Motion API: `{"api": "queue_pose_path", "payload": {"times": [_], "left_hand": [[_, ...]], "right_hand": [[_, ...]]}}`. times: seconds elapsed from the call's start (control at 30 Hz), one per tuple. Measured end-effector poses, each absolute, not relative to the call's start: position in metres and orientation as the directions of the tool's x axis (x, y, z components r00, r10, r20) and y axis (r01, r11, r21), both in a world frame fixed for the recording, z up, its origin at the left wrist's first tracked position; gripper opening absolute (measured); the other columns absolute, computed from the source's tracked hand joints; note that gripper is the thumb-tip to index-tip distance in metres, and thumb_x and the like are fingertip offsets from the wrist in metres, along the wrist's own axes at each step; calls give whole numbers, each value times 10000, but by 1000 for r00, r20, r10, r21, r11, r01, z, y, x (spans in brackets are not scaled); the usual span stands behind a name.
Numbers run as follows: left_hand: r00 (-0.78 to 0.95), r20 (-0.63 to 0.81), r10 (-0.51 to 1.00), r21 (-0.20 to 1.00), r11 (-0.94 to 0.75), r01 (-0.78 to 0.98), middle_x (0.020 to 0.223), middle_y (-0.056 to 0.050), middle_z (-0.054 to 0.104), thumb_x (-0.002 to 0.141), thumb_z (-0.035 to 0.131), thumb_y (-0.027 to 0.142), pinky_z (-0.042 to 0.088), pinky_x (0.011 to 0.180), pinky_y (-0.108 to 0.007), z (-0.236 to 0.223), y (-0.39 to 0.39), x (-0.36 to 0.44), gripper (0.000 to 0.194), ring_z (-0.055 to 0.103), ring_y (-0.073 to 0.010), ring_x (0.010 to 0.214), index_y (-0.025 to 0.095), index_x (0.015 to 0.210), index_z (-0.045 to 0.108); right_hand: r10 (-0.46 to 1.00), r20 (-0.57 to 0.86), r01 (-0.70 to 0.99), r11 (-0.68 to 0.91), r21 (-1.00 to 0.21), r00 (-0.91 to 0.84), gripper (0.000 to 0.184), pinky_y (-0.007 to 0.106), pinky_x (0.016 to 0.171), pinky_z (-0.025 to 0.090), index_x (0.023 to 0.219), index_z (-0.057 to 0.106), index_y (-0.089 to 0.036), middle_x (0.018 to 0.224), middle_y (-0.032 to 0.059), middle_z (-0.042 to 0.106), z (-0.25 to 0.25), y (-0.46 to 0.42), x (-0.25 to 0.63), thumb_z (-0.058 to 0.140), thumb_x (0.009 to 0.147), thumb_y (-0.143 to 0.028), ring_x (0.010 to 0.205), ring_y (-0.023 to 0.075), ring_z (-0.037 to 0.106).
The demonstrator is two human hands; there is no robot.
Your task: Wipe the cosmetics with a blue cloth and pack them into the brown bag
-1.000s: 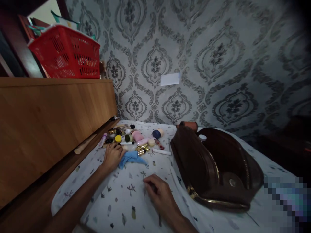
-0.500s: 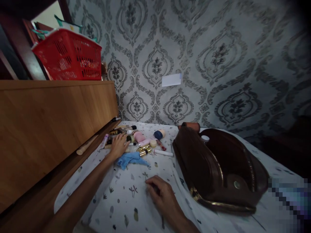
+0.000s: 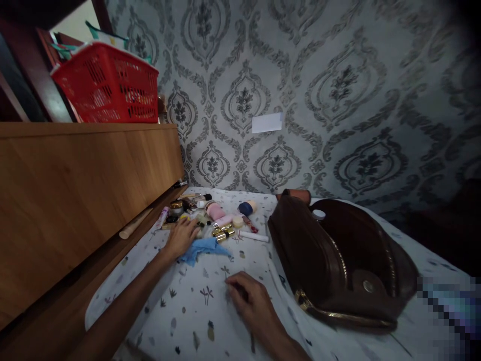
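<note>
My left hand (image 3: 183, 237) reaches over a spread of small cosmetics, its fingers stretched out and apart, touching the near items. A yellow-lidded jar is partly hidden by its fingers. Just beside the wrist lies a crumpled blue cloth (image 3: 205, 249). Right of the fingers are gold tubes (image 3: 224, 234), a pink rounded item (image 3: 215, 211), a round cream-coloured piece (image 3: 238, 221) and a slim white tube (image 3: 253, 236). My right hand (image 3: 252, 303) rests on the patterned sheet with its fingers loosely curled in; nothing shows in them.
A large brown bag (image 3: 338, 265) lies unzipped at the right, a white cap (image 3: 318, 214) at its opening. Along the left runs a wooden cabinet side (image 3: 90, 180), with a red basket (image 3: 108, 85) on top. The patterned wall (image 3: 240, 155) closes off the back.
My left hand went forward over the cosmetics with fingers spread, then drew back slightly. The yellow lid and a dark green-topped jar shifted among the items. My right hand has stayed in place.
</note>
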State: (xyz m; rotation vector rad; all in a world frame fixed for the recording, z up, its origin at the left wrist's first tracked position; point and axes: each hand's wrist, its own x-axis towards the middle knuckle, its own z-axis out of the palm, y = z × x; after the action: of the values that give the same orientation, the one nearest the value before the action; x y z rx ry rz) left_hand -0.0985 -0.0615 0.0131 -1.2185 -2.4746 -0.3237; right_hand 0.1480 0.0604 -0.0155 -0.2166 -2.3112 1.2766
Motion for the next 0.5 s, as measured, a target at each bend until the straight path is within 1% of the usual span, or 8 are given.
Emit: {"api": "queue_pose_path", "payload": {"times": [0.1,0.17,0.2,0.3,0.37,0.5], "left_hand": [[-552,413,725,30,595,803,1128,-77,697,995,438,352,403,1012,-407,12,-71,-93,277,499,-265,1254,229,1107,658],[-555,414,721,23,601,799,1080,-77,705,1000,417,363,416,978,-403,15,-71,-96,294,543,-265,1184,221,1016,674],[-561,415,716,22,609,793,1072,-78,704,1002,406,361,428,952,-399,18,-68,-100,302,566,-263,1138,218,1003,671],[-583,419,696,19,635,772,1099,-91,693,994,405,318,446,912,-388,30,-51,-123,280,591,-256,1062,202,1070,648],[-596,413,688,12,651,759,1158,-107,677,968,447,276,439,945,-391,38,-33,-142,269,573,-264,1112,185,1153,620],[-610,372,700,-14,661,751,1312,-138,611,910,521,189,407,1017,-418,46,3,-175,379,497,-279,1259,173,1287,549]], "right_hand": [[351,345,-100,560,-822,-871,204,296,647,468,807,689,-185,766,56,682,-15,60,148,495,826,-246,678,191,609],[341,339,-98,564,-820,-877,213,297,650,465,817,690,-182,777,59,686,-15,60,149,489,837,-251,688,193,611],[340,337,-97,564,-820,-878,215,297,652,464,821,691,-182,781,59,688,-14,60,149,487,840,-247,691,193,611],[343,338,-96,564,-820,-877,208,295,655,460,821,690,-183,779,55,686,-15,60,149,488,839,-228,692,190,608],[348,334,-91,561,-822,-876,203,291,655,456,827,692,-179,781,53,682,-15,59,148,492,837,-213,693,188,606],[359,307,-62,556,-829,-881,191,278,679,449,847,703,-178,798,43,679,-14,58,149,514,825,-168,716,179,608]]}}
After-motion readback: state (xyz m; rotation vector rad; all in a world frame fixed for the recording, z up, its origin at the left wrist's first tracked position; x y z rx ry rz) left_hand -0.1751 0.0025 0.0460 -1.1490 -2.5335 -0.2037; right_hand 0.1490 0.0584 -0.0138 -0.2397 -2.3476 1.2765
